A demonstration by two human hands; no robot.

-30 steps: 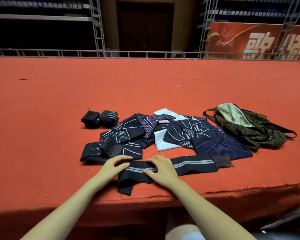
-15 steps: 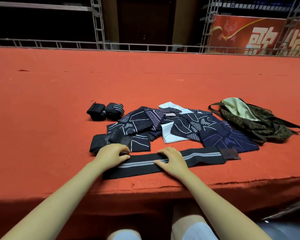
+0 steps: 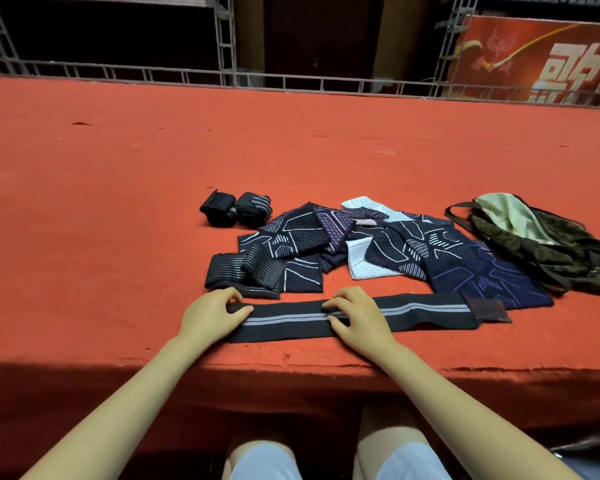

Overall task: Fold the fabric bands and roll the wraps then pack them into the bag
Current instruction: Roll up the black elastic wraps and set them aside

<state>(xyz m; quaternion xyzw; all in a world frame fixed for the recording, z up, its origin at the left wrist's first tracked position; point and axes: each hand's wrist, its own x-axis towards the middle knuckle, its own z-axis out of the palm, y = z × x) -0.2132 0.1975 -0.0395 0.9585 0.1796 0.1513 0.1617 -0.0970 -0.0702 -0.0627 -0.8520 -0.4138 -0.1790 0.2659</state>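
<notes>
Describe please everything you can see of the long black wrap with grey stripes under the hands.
The long wrap is a black, elastic-looking band with two grey stripes along its length. It lies flat and stretched out sideways near the front edge of the red surface. A dark patch ends it on the right. The left hand pinches its left end; the right hand presses its middle.

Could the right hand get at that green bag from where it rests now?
Probably yes: the right hand rests on the striped wrap, and the bag lies open farther right, with only flat fabric bands between.
</notes>
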